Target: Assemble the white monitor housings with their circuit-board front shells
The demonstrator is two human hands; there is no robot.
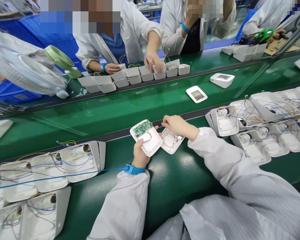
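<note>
My left hand (140, 154) wears a blue wrist strap and grips a white casing (152, 144) with a green circuit board (142, 129) and thin wires on its upper part. Right beside it, a second white casing (172, 141) with small dark wires inside lies tilted at the table. My right hand (177, 126) is over the far edge of this second casing, its fingertips pinched together. Whatever sits between those fingertips is too small to make out.
Rows of open white housings with coloured wires stand at left (46, 166) and right (267, 123). Two white display units (196, 94) lie on the green belt (140, 100). Across it, people work behind small white boxes (135, 76); a green fan (59, 57) stands left.
</note>
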